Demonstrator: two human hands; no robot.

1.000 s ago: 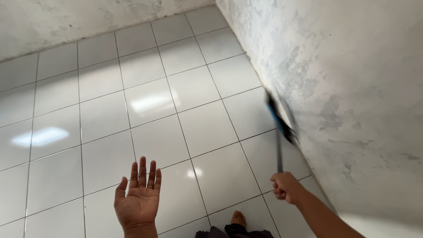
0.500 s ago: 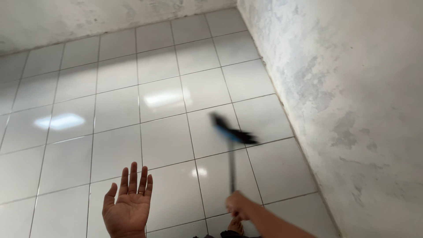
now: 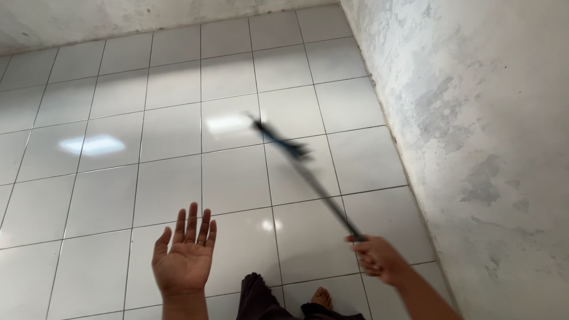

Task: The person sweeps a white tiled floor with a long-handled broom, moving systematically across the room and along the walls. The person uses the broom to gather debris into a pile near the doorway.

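Broom [image 3: 296, 155] swung leftward off the wall, right hand [image 3: 374, 256] fingers gripping its handle, left hand [image 3: 185, 256] open-palmed, fingers spread, holding nothing.

You held your left hand [image 3: 185, 256] out flat, palm up and empty, fingers straight and close together with the thumb spread, while your right hand [image 3: 377, 256], forearm reaching in from the lower right corner, was clenched in a fist around a thin handle [image 3: 326, 194].

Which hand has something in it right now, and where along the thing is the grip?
The right hand holds a long-handled broom, fist closed round the near end of the handle. The left hand is open, palm up, holding nothing.
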